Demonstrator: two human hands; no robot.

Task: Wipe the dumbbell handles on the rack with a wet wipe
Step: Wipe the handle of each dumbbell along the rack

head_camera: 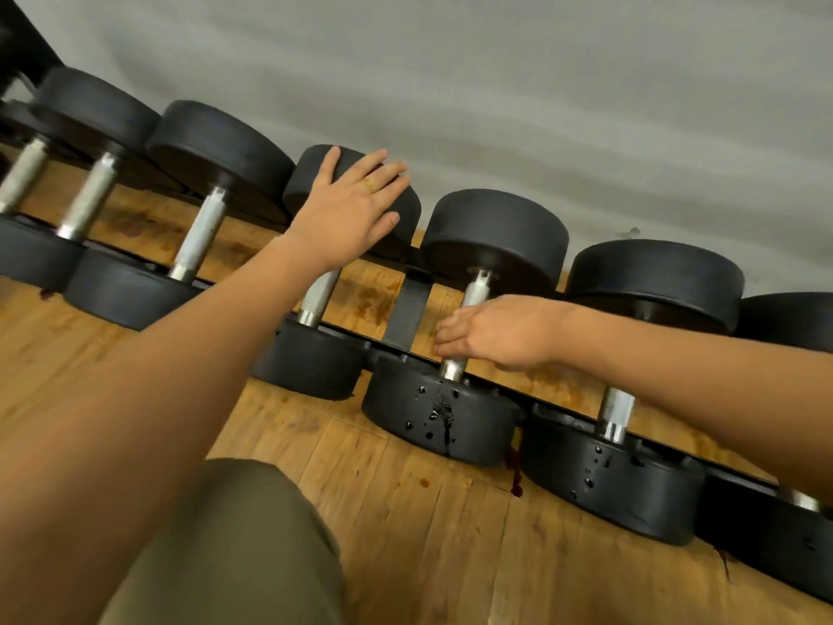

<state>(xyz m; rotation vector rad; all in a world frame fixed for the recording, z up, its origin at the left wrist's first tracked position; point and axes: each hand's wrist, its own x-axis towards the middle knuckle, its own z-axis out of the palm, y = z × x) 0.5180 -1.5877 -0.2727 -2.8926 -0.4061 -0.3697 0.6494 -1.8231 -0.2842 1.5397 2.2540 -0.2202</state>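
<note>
Head view, tilted. Row of black dumbbells side by side on low black rack, over wooden floor, against grey wall.

Left hand: released, flat, straight spread fingers, palm down on far head of a middle dumbbell. Yellow ring on one finger.

Right hand: grasping steel handle of the next dumbbell to the right, on the rack. Fingers curled over the lower half, bare metal visible above and below the grip. Wipe under the palm: cannot tell.

Dark droplets on near head of the gripped dumbbell. More drops on the neighbour to the right. Dark red streak on the floor between those two heads.

Knee in olive cloth at bottom edge
</note>
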